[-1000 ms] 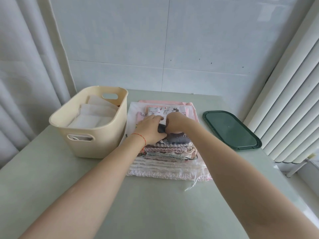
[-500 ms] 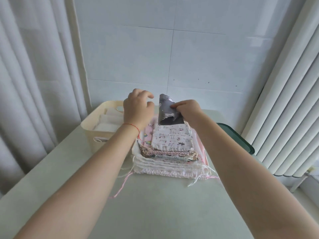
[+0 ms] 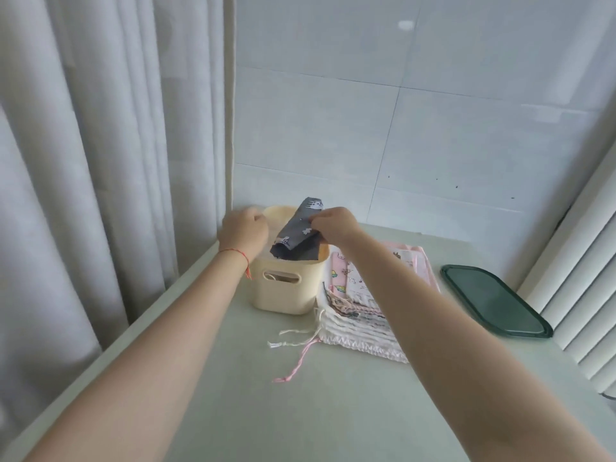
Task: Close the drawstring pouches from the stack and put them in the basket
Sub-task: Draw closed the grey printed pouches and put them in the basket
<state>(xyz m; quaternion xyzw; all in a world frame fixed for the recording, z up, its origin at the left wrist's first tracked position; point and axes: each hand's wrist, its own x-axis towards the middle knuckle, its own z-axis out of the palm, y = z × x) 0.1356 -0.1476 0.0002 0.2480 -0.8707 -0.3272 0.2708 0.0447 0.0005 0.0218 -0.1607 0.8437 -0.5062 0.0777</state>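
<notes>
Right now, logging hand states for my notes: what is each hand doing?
Left hand: fingers curled beside the grey pouch; blurred, cannot tell if it grips a cord.
Right hand: pinching the grey pouch above the basket.

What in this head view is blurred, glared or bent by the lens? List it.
Head view: the left hand is smeared by motion blur beside the basket; the right hand pinching the grey pouch is sharper; a soft glare spot sits on the wall tiles; light is flat, shadows faint; the wide lens stretches both forearms.
</notes>
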